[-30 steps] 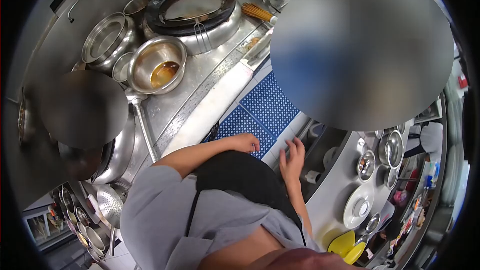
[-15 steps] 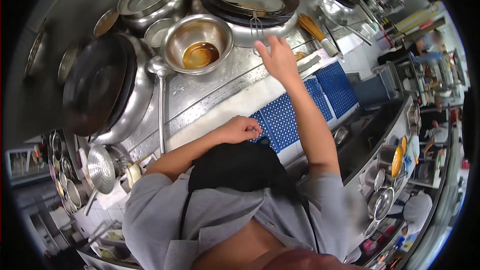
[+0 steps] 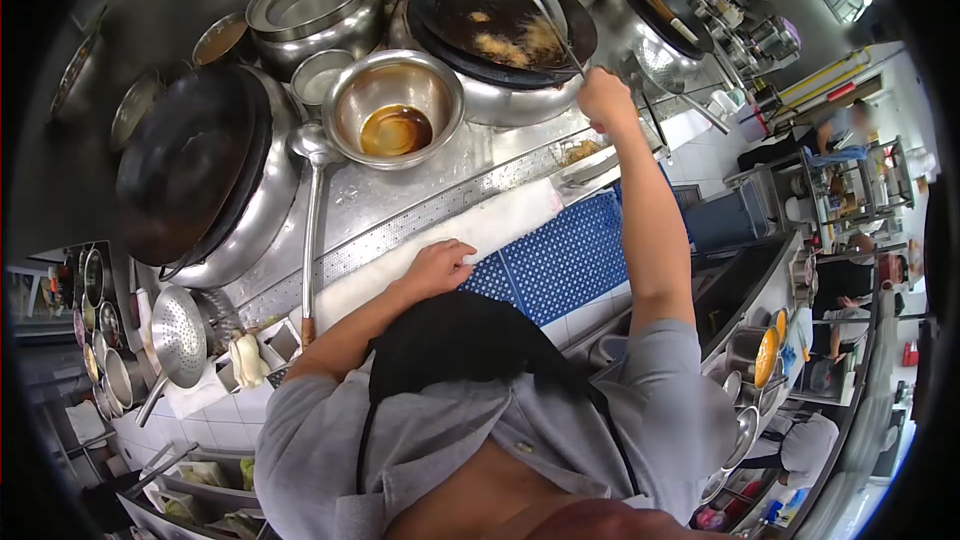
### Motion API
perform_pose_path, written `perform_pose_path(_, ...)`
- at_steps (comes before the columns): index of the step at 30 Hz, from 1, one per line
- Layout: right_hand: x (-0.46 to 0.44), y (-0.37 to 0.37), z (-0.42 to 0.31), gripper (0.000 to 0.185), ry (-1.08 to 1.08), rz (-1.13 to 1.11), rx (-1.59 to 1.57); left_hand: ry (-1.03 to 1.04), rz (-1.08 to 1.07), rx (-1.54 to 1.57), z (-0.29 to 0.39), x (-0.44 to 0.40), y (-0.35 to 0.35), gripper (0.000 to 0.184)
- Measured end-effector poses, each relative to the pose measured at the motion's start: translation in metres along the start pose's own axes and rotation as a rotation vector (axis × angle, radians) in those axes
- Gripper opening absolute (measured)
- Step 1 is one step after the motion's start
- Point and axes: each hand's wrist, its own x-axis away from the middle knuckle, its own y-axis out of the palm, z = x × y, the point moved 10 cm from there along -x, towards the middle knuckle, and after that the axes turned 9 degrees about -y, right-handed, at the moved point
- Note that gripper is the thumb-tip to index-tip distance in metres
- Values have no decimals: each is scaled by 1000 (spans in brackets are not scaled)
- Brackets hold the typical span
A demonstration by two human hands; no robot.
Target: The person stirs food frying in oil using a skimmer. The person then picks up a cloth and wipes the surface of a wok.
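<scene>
Your right hand [image 3: 608,100] wraps its fingers round the tool [image 3: 546,2], shaft slanting far-left over the wok [image 3: 428,25] (left hand [image 3: 440,268] farther off, grip unclear).

The right arm [image 3: 655,230] is outstretched, right grip [image 3: 607,102] clenched, left grip [image 3: 438,267] half-curled.

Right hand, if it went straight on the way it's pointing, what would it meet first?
Probably the right-hand rim of the black wok, just ahead of the right hand. Depth is unclear, so it might pass above instead.
</scene>
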Motion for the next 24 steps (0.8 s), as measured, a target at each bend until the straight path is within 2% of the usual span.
perform_pose_path(2, 27, 0, 4, 27, 66, -30, -271, -19, -28, 11, -3, -1, 0, 34)
perform_pose_path(5, 48, 38, 11, 26, 153, 83, -889, -60, -79, 85, -6, 0, 2, 37)
perform_pose_path(9, 62, 76, -11, 21, 269, 46, -1251, -196, -240, 251, -1, 5, 6, 39)
perform_pose_path(11, 62, 94, -18, 18, 306, 52, -1403, -191, -288, 271, 8, 9, 2, 36)
perform_pose_path(18, 56, 117, -16, 29, 159, -76, -1589, -148, -345, 311, 43, 23, -25, 33)
perform_pose_path(24, 66, 99, -2, 34, 72, -94, -1424, -116, -406, 360, 74, 32, -42, 33)
